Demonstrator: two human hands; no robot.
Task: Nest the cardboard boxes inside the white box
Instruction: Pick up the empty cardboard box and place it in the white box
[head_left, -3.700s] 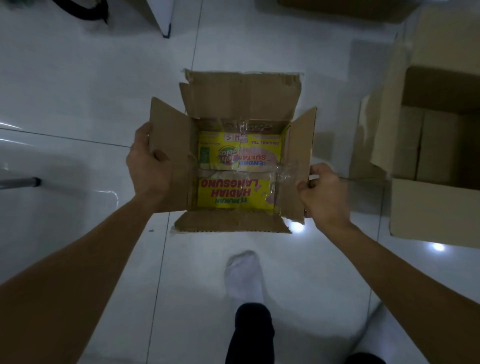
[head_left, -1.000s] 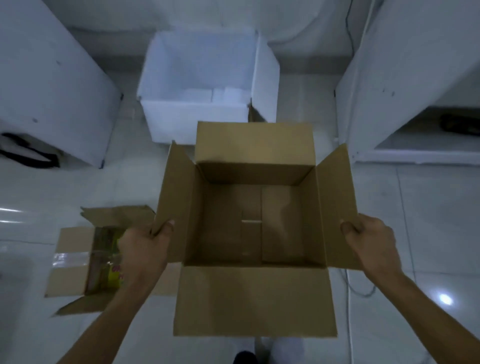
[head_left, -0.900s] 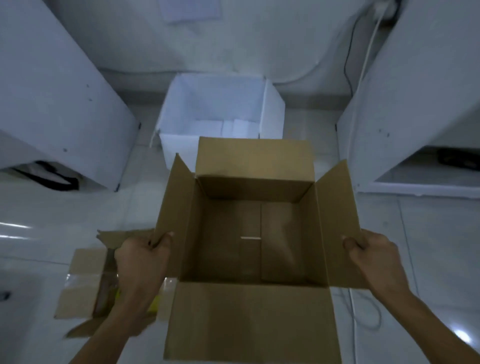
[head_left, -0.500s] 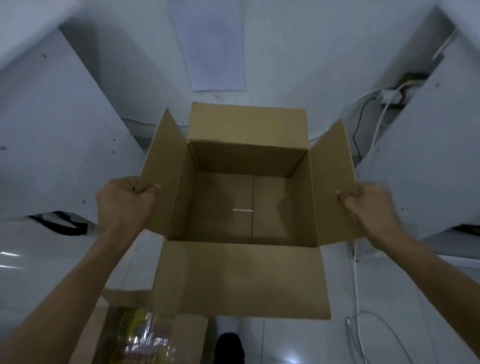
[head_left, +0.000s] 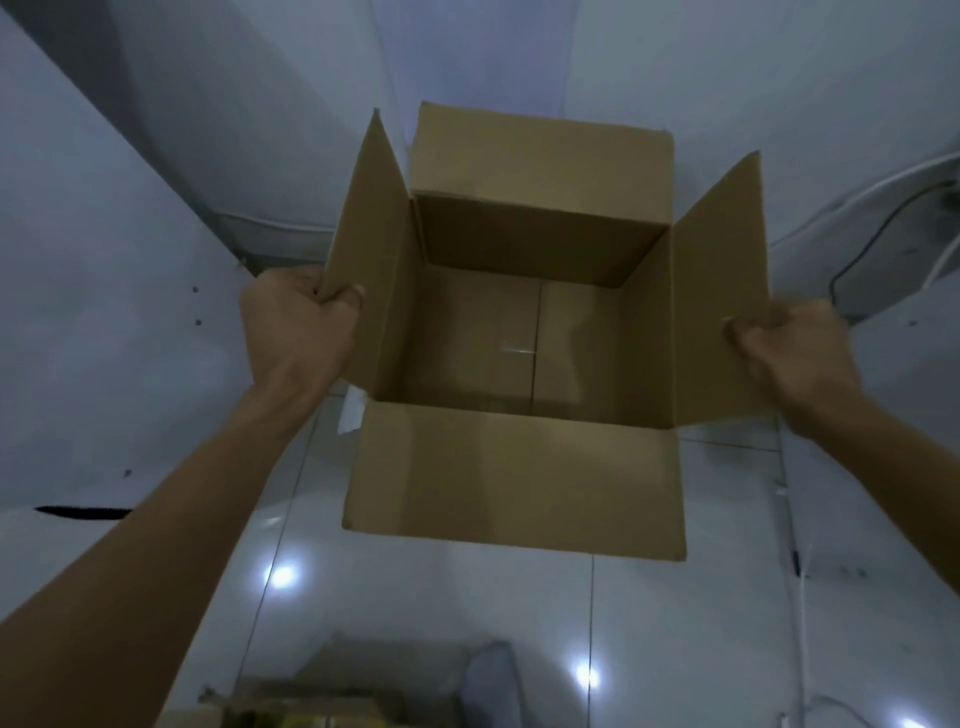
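Cardboard box (head_left: 519, 332) now higher against the wall, hands (head_left: 298, 322) (head_left: 789, 348) still clamped on its side flaps.

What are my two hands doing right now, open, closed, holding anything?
Left hand: closed on the left flap of the cardboard box.
Right hand: closed on the box's right flap.
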